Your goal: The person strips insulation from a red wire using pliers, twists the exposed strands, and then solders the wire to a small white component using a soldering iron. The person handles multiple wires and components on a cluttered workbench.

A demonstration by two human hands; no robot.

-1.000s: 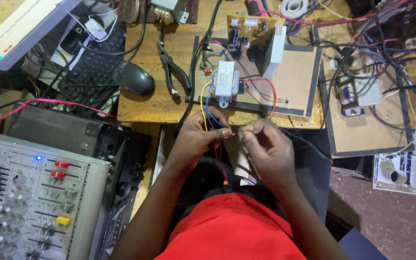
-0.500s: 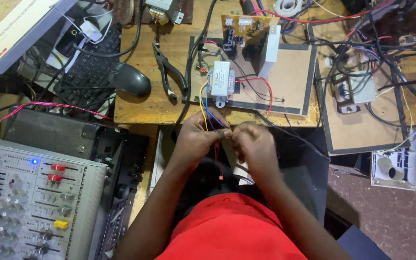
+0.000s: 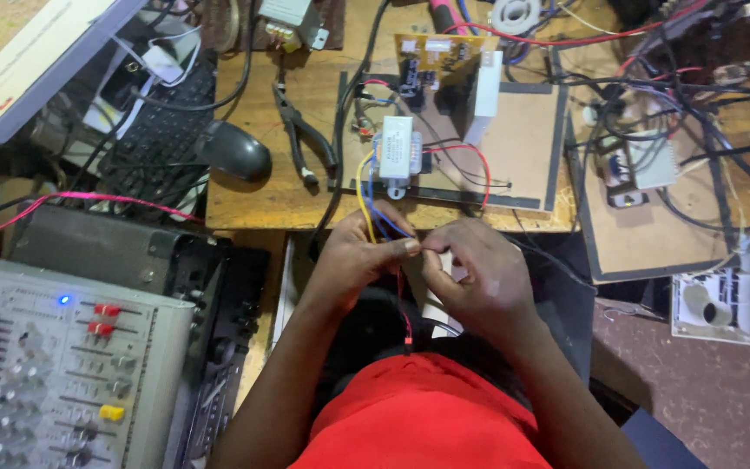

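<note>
My left hand [image 3: 356,256] and my right hand [image 3: 477,274] meet just below the front edge of a wooden bench, fingertips pinched together on thin wires. Yellow and blue wires [image 3: 366,198] run from my left hand up to a small grey transformer [image 3: 395,155] on a brown board [image 3: 523,143]. A red wire [image 3: 404,311] hangs down from between my hands toward my red shirt. A yellow circuit board [image 3: 436,65] lies behind the transformer.
Black pliers [image 3: 304,139] and a black mouse [image 3: 236,149] lie left of the board. A keyboard [image 3: 154,130] and tilted monitor [image 3: 28,61] fill the upper left. A grey audio mixer [image 3: 54,373] sits at lower left. Tangled cables and a second board [image 3: 653,200] are to the right.
Both hands have drawn closer together, fingertips now touching on the wires. The view has shifted slightly.
</note>
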